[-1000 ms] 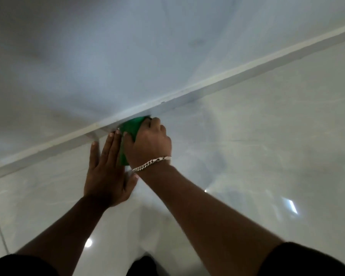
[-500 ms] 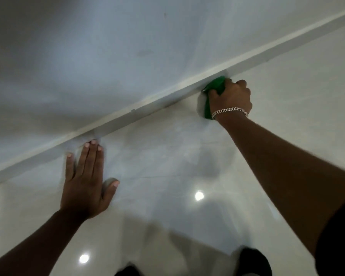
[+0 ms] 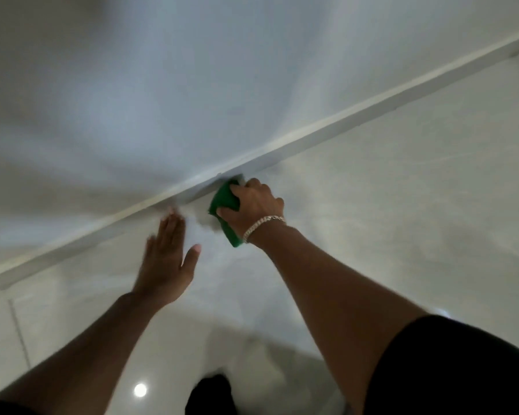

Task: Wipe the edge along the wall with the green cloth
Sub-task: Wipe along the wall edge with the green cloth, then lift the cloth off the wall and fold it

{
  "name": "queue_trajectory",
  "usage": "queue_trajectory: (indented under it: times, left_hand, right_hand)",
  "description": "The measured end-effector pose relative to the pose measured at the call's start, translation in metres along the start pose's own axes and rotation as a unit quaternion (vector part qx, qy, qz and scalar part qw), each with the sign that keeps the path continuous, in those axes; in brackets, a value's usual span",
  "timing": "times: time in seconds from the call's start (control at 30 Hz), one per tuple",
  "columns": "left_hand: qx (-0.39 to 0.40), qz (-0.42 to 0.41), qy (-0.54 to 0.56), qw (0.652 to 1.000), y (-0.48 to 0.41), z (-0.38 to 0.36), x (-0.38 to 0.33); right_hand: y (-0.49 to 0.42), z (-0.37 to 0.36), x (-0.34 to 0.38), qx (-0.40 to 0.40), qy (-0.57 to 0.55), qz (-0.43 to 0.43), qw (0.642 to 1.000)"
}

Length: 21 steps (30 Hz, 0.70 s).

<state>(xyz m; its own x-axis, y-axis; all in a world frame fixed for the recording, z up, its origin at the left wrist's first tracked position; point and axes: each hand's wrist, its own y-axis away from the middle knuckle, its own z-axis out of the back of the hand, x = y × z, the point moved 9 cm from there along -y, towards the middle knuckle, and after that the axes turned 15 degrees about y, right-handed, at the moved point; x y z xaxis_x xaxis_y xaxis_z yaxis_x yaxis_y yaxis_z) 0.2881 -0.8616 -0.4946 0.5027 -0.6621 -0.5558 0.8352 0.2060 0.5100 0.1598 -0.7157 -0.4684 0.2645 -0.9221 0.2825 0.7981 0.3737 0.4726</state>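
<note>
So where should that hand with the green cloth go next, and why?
Probably a short slide rightward along the edge. The right hand presses the green cloth against the strip where wall meets floor, and a long stretch of strip runs on to its right. The left hand lies open on the floor.

- The green cloth (image 3: 224, 205) is bunched up and folded. Its top end touches the edge (image 3: 327, 131) by the wall, and its bottom end lies on the floor.
- The edge is a long white strip. It runs where the wall meets the floor, slanting up to the right.
</note>
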Motion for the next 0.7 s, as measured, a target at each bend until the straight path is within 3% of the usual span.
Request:
queue_trajectory:
  times: [0.03,0.07,0.1,0.17,0.27,0.33,0.47,0.6,0.7]
  left_hand:
    - [-0.008,0.081,0.141,0.987,0.003,0.005,-0.016]
    - [-0.002,0.146,0.292,0.945,0.008,0.004,-0.037]
    - [0.016,0.173,0.417,0.892,0.012,0.001,-0.064]
    - [0.075,0.179,0.544,0.816,0.022,-0.001,-0.132]
    - [0.15,0.145,0.538,0.816,0.046,0.012,-0.234]
    - [0.186,0.13,0.525,0.82,0.065,0.018,-0.298]
    - [0.253,0.13,0.52,0.805,0.115,0.021,-0.429]
    - [0.327,0.107,0.525,0.779,0.171,0.019,-0.577]
    - [0.366,0.068,0.486,0.791,0.199,0.015,-0.678]
  right_hand:
    - [0.012,0.014,-0.006,-0.001,-0.015,0.001,1.0]
    - [0.027,0.029,-0.01,-0.008,-0.038,-0.002,0.999]
    - [0.044,0.045,-0.015,-0.018,-0.065,-0.005,0.998]
    - [0.082,0.081,-0.027,-0.034,-0.116,-0.012,0.993]
    - [0.141,0.148,-0.06,-0.07,-0.179,-0.039,0.981]
    - [0.184,0.2,-0.097,-0.102,-0.27,-0.098,0.952]
    - [0.275,0.297,-0.179,-0.172,-0.525,-0.229,0.802]
    - [0.361,0.383,-0.254,-0.233,-0.571,-0.327,0.717]
    - [0.417,0.436,-0.305,-0.258,-0.611,-0.358,0.658]
